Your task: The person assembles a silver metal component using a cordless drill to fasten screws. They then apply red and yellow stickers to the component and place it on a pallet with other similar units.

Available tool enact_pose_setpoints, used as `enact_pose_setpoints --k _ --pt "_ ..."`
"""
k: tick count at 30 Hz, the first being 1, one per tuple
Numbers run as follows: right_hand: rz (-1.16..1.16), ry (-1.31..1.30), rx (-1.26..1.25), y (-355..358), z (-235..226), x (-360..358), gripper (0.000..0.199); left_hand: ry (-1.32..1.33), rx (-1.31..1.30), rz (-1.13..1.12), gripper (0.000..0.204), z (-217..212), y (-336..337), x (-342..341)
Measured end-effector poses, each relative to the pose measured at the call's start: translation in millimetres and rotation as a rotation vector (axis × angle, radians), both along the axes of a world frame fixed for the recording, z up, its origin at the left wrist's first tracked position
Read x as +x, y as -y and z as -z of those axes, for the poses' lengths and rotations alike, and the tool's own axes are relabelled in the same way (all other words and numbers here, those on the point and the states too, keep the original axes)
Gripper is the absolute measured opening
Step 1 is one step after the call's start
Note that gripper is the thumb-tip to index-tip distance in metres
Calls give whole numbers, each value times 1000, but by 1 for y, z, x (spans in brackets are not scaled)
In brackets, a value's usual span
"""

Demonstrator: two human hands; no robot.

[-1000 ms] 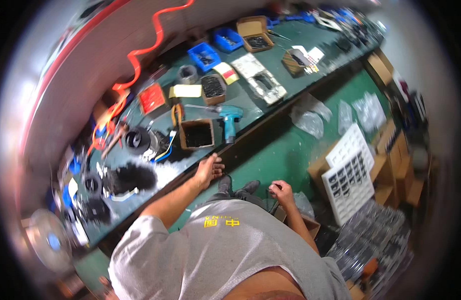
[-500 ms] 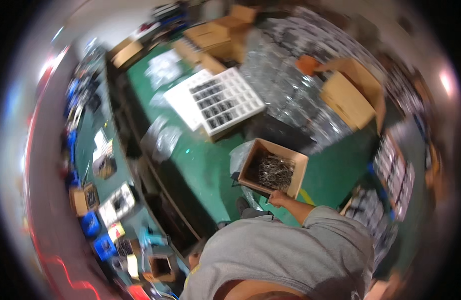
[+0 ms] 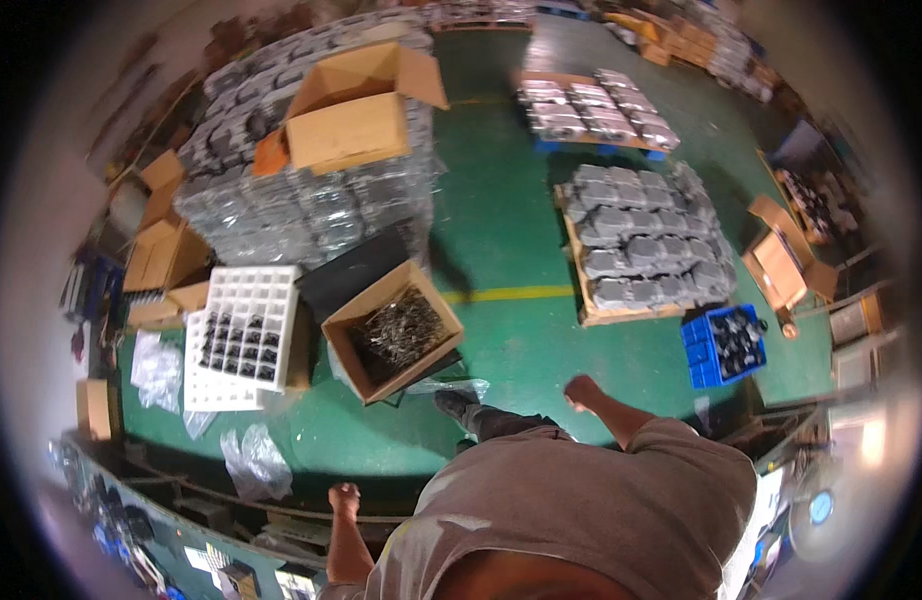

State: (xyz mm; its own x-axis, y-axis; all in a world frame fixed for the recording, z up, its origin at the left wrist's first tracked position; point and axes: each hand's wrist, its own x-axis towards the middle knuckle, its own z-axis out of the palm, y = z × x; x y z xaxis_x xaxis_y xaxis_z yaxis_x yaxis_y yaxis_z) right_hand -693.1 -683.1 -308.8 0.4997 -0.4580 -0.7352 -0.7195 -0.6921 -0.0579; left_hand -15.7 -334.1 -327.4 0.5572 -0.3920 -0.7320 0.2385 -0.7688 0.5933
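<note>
The person's left hand (image 3: 344, 497) was curled into an empty fist above the dark worktop (image 3: 191, 520) edge. The right hand (image 3: 581, 390), empty with fingers loosely closed, hung over the green floor (image 3: 511, 250), near an open brown cardboard box of dark metal parts (image 3: 393, 332).

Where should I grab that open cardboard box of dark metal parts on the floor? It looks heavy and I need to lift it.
Take the cardboard box low at two opposite walls, probably from above its near corner by the shoe: its flaps stand open and look too weak to bear it.
</note>
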Motion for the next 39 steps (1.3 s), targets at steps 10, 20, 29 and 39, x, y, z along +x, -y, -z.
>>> enact_pose_setpoints --k 10,20,29,39 --pt "1859 132 244 -217 -35 -165 16 312 -379 726 25 -17 296 -151" --pt "1696 707 189 -82 -17 -233 16 307 -188 1564 38 -10 400 -298" --pt "1930 695 68 184 -16 -301 19 148 -149 1118 28 -16 569 -324" --pt "1876 780 280 386 15 -251 26 -48 145 1437 29 67 789 -286"
